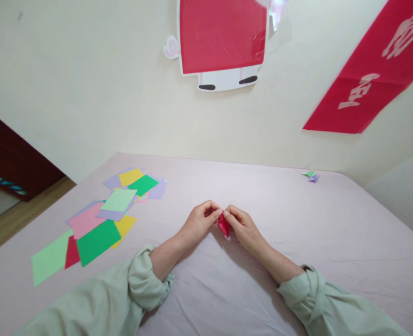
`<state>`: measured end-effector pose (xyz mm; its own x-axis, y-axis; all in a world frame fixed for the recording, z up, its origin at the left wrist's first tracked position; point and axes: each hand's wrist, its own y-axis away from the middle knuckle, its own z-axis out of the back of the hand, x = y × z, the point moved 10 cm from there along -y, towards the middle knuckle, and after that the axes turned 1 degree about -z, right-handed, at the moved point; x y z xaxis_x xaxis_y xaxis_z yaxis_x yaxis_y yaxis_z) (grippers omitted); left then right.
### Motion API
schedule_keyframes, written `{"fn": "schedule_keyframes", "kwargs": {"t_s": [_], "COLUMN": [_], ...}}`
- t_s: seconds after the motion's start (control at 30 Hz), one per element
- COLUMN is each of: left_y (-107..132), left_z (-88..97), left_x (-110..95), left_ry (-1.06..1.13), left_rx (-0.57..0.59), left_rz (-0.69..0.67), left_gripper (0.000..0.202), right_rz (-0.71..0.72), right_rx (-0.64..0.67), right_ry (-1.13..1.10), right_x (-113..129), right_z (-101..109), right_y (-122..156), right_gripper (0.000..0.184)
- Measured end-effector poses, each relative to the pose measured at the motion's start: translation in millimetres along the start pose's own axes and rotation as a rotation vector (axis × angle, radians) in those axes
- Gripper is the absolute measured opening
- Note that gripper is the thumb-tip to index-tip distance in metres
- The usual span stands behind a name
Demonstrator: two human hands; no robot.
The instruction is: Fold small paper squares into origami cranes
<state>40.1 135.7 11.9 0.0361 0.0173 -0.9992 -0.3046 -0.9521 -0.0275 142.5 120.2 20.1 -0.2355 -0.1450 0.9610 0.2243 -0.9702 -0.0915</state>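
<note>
A small red piece of folded paper [224, 227] is held between my two hands above the middle of the table. Its narrow lower tip points toward me, and the fingers cover its upper end. My left hand [203, 217] pinches it from the left with thumb and forefinger. From the other side, my right hand [240, 223] grips it with thumb and fingertips closed. Both hands meet at the top of the paper, so the exact fold there is hidden.
Loose coloured paper sheets [99, 242] lie overlapping at the left of the cloth-covered table [199, 298]. Two small folded paper figures, a green one [309, 173] and a purple one [313, 178], rest near the far right corner. A wall [129, 93] with red decorations borders the back.
</note>
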Motion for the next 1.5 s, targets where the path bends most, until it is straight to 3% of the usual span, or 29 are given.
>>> {"fn": "schedule_keyframes", "kwargs": {"t_s": [1.07, 1.5], "left_y": [0.7, 1.2], "left_z": [-1.6, -2.3], "left_x": [0.2, 3.6], "left_ry": [-0.070, 0.033], "left_rx": [0.027, 0.033], "left_rz": [-0.038, 0.044], "left_gripper": [0.016, 0.021], "right_rz": [-0.026, 0.013], "right_rx": [-0.033, 0.010], "right_ry": [0.006, 0.047], "right_x": [-1.7, 1.4], "right_z": [2.9, -0.2], "right_y": [-0.1, 2.4], "right_gripper": [0.034, 0.031]}}
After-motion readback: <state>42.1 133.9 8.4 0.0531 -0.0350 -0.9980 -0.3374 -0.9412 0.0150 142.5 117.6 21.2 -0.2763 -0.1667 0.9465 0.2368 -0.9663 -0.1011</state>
